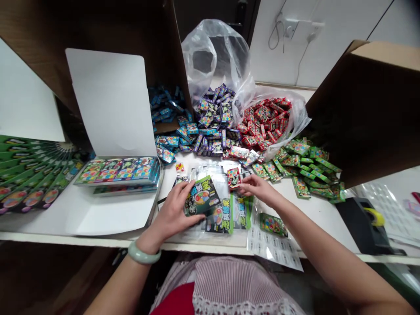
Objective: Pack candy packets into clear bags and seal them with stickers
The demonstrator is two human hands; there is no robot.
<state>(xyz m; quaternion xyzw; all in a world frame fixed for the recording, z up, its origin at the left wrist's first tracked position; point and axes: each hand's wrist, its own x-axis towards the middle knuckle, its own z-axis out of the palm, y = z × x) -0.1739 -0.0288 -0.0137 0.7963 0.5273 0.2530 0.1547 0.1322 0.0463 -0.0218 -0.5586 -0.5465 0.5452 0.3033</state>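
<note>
My left hand point(175, 210), with a pale green bangle at the wrist, holds a dark green printed packet point(202, 195) between thumb and fingers. Just right of it, my right hand point(254, 187) pinches a small red box point(233, 178) at its right side. Beneath both hands lie printed green-and-black packets point(220, 217) and clear plastic sleeves. A tiny red-and-yellow item point(179, 167) rests above my left hand. Small green boxes point(265, 170) lie just beyond my right hand.
Piles of blue point(169, 142), purple point(215, 142), red point(265, 122) and green boxes spread across the back. An open white carton point(113, 105) holds boxed rows at left. Large cardboard boxes point(367, 109) flank the piles. A tape dispenser point(364, 225) and label sheet point(274, 249) are at right.
</note>
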